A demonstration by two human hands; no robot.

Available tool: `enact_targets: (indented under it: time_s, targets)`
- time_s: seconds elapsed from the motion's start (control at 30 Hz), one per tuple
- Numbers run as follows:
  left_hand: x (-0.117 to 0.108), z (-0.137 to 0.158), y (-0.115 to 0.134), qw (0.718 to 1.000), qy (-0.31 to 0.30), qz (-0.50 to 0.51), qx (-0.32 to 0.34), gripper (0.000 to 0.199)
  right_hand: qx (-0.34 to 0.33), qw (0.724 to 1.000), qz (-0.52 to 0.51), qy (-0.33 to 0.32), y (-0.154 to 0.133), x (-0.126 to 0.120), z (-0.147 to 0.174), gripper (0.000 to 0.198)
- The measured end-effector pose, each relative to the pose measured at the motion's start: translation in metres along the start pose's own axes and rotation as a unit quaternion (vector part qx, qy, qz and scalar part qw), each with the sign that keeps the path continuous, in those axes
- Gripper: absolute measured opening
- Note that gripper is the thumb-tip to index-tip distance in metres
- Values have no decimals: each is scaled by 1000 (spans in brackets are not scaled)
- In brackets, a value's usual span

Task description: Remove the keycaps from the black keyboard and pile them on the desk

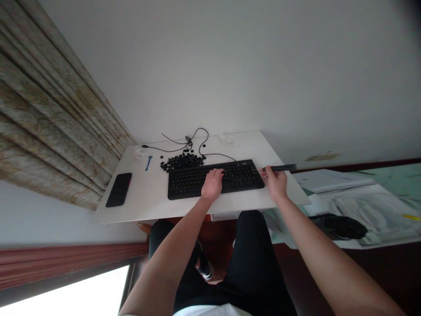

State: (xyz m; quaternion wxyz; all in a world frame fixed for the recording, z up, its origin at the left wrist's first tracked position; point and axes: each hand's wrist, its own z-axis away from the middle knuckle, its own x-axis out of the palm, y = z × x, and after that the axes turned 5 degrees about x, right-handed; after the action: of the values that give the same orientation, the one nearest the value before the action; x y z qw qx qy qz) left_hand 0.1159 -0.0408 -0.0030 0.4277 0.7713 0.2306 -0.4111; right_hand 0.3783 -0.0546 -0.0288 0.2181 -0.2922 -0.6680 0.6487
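Observation:
A black keyboard (187, 182) lies on the white table, and its keycaps look removed over much of it. My left hand (213, 184) rests palm down on the keyboard's middle, fingers stretched out. Just off the keyboard's right end, my right hand (275, 181) is closed round a slim black tool (285, 167). That tool points sideways, its broad dark end to the right; it looks like a brush, but the detail is blurred. Behind the keyboard sits a pile of loose black keycaps (184, 161).
The keyboard's black cable (188, 141) loops along the back of the white table (141, 210). A blue tool (149, 163) and a black phone (119, 189) lie at the left. Curtains (62, 105) hang beside the table. Papers and a black bag (338, 226) are lower right.

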Motion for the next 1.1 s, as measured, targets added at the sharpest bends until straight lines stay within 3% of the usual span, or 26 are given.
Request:
enact_targets:
  time_s: [0.17,0.3,0.57,0.73,0.8,0.9,1.1]
  targets:
    - [-3,-7,-5,987,78,127,-61,33,-11,1000,23,15,2,0,4,44]
    - [-25,-21,-22,968,93,201,-117,32,-8,999,46,14,0,-2,6,45]
    - [-92,-41,-88,982,75,-2,-173,32,-11,999,41,3,2,-2,6,45]
    - [-105,-40,-105,981,51,-80,-169,30,-6,1000,26,-6,-3,-1,8,44]
    - [-101,-38,-97,982,53,-116,-142,30,-3,1000,22,-7,-3,0,8,45]
    - [-78,-33,-66,986,60,-139,-70,31,-7,1000,21,-5,-3,0,8,45]
    - [-7,-14,17,994,-42,-61,83,24,-8,999,47,9,3,-4,3,47]
